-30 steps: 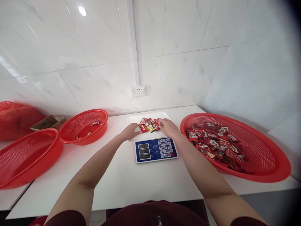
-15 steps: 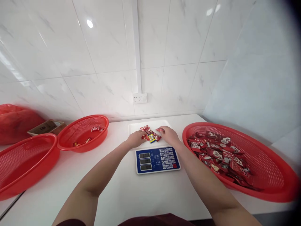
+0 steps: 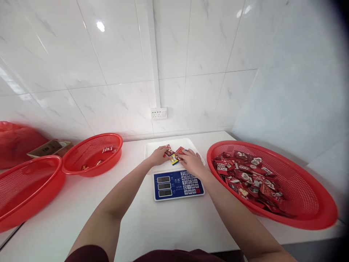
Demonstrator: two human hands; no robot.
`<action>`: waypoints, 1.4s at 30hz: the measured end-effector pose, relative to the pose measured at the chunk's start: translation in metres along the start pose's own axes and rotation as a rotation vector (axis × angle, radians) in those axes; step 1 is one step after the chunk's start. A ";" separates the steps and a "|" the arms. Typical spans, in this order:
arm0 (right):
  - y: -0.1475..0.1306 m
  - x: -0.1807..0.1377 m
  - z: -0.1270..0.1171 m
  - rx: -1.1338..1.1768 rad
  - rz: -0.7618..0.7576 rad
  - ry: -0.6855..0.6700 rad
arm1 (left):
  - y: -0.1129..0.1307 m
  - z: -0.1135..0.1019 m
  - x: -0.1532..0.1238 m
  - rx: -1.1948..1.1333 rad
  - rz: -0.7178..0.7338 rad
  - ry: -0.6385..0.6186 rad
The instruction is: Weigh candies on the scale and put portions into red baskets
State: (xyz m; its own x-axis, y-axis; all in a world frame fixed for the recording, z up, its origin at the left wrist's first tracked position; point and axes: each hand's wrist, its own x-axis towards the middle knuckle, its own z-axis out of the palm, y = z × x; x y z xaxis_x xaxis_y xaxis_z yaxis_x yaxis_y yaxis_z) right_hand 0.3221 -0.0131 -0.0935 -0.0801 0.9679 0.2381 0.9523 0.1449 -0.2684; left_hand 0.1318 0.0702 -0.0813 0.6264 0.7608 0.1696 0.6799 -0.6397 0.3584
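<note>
Head: glossy packets point(image 3: 174, 159); smooth tray point(image 3: 180, 141)

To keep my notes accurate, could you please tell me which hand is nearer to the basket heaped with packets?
Right. The right hand, over the scale, is a little left of the basket; the left hand, also there, is farther left.

The light in here is bright and even; I see it bounce off the glossy wall point(image 3: 174, 43) as a round glare point(image 3: 100, 26), paired spots point(image 3: 247, 10) further right and a pale streak point(image 3: 11, 83) far left. Faint shadows soften the table point(image 3: 163, 223). Digits on the scale point(image 3: 177, 185) look murky. Rightward, the big basket point(image 3: 305, 189) stretches toward a blurred black edge.
</note>
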 end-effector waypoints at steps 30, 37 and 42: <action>-0.027 -0.050 -0.010 0.424 -0.242 0.325 | -0.011 -0.013 -0.034 -0.013 -0.111 0.018; 0.006 -0.138 0.005 0.557 -0.093 0.390 | -0.016 -0.034 -0.112 -0.151 -0.277 0.249; 0.017 -0.166 0.032 0.611 -0.004 0.343 | -0.007 -0.011 -0.155 -0.319 -0.465 0.454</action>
State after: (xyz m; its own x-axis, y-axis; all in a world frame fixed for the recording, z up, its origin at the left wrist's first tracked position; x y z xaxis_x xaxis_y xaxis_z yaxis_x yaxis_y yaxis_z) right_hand 0.3426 -0.1652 -0.1675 0.1103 0.8621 0.4946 0.6079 0.3352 -0.7198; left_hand 0.0256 -0.0414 -0.1000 0.0319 0.9612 0.2742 0.6499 -0.2284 0.7249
